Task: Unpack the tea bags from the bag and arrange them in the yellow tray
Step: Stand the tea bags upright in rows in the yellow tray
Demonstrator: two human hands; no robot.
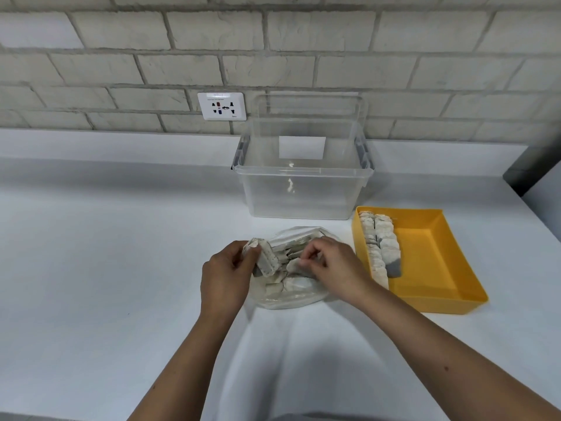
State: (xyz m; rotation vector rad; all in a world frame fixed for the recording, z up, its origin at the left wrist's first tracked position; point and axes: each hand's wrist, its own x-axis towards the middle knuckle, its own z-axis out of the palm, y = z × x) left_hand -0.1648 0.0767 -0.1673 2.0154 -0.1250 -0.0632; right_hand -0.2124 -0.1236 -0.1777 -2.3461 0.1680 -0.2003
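Observation:
A clear plastic bag full of white tea bags lies on the white counter in front of me. My left hand grips a small stack of tea bags at the bag's left side. My right hand pinches a tea bag inside the bag's opening. To the right stands the yellow tray, with two rows of tea bags packed upright along its left wall. The rest of the tray floor is bare.
A clear, lidless plastic tub stands behind the bag against the grey brick wall. A white wall socket sits to its left. A dark object shows at the right edge. White counter stretches to the left.

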